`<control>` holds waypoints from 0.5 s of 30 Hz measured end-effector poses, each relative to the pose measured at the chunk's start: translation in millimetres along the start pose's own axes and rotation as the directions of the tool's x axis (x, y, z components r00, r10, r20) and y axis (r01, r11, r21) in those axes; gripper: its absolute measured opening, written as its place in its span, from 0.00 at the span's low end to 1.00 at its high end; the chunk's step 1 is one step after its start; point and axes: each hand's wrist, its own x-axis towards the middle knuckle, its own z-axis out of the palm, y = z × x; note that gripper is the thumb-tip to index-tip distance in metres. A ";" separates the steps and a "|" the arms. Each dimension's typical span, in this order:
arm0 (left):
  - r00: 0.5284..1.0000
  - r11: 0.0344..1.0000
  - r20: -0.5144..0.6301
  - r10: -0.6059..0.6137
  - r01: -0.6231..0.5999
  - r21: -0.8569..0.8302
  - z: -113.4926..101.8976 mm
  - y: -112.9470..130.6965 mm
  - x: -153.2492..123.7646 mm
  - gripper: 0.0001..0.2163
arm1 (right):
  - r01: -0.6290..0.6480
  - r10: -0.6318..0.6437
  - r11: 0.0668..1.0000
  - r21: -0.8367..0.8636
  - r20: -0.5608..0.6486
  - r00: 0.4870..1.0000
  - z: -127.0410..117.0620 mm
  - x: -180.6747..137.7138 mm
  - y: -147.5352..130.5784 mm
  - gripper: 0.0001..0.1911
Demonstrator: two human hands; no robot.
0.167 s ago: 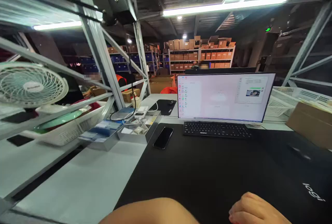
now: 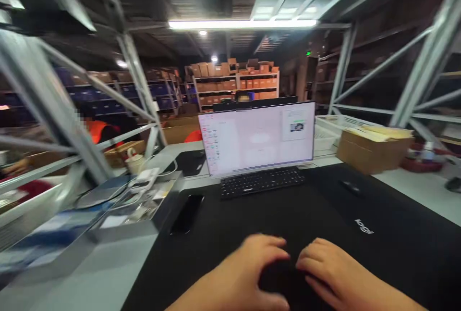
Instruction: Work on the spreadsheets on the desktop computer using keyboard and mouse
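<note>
My left hand (image 2: 257, 265) is at the bottom middle, over the black desk mat (image 2: 273, 215). Its thumb and fingers are apart in a curve, with nothing seen between them. Just right of it is my right hand (image 2: 329, 265), loosely bent, its thumb a little away from the fingers; no object shows in it. The hands are close but do not touch. A dark phone (image 2: 188, 214) lies on the mat to the left. Beyond the hands a black keyboard (image 2: 262, 182) sits below a lit monitor (image 2: 255, 140). A black mouse (image 2: 350, 187) rests farther right.
Metal trays (image 2: 126, 229) with cables and small items stand at the left. To the right of the monitor are a cardboard box (image 2: 370, 150) with papers and a white basket (image 2: 326, 130). Slanted metal posts (image 2: 135, 70) frame the desk. A person in an orange vest (image 2: 97, 130) is behind, left.
The view has swung right. My left hand has come into sight, where only the forearm showed, and is now beside my right hand. The right hand's thumb now shows.
</note>
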 end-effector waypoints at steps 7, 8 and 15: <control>0.842 0.776 -0.539 0.009 0.334 0.536 20.0 -113.4 89.9 0.17 | -0.590 0.570 0.789 -0.175 -0.154 0.807 -27.9 -53.2 192.4 0.14; 0.814 0.743 -0.581 -0.014 0.398 0.538 18.0 -126.8 101.9 0.18 | -0.698 0.665 0.706 -0.120 -0.228 0.712 -34.6 -57.3 224.1 0.16; 0.659 0.597 -0.742 -0.124 0.647 0.474 28.2 -184.7 138.3 0.24 | -0.875 0.794 0.482 0.053 -0.448 0.410 -27.4 -75.6 355.5 0.24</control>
